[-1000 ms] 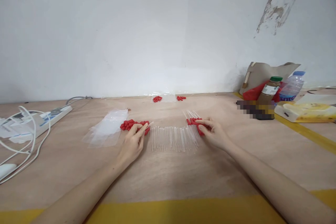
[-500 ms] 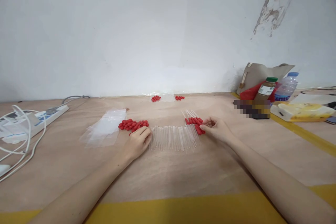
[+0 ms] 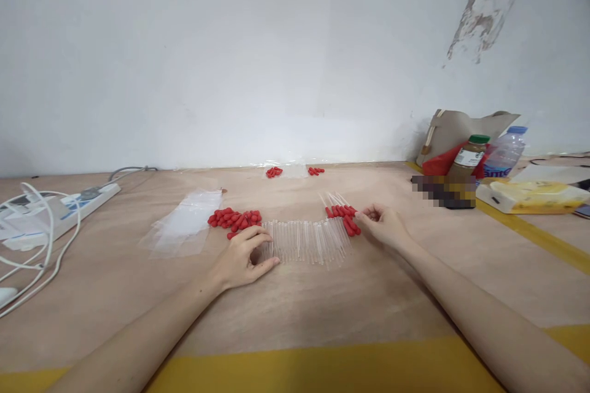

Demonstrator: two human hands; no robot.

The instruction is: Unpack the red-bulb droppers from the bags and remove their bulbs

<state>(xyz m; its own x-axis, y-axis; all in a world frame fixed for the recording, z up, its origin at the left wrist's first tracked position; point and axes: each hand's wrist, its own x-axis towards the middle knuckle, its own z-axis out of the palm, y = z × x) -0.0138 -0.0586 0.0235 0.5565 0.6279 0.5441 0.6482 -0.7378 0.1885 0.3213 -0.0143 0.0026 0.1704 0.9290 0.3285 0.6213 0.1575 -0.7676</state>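
A row of clear thin tubes lies side by side in front of me. My left hand is at the row's left end, thumb and fingers spread around the endmost tubes. Loose red rubber bulbs are heaped just behind that hand. At the row's right end lie several droppers, clear tubes with red bulbs fitted on. My right hand pinches at the bulb end of one of these droppers, its fingers curled. Part of that bulb is hidden by the fingertips.
Clear plastic bags lie left of the bulbs. Two small red groups sit near the wall. A power strip with white cables is at far left. Bottles, a grey bag and a tissue pack stand at right.
My left hand has opened from a closed curl, its thumb now stretched out to the right over the near ends of the tubes. My right hand has shifted only slightly.
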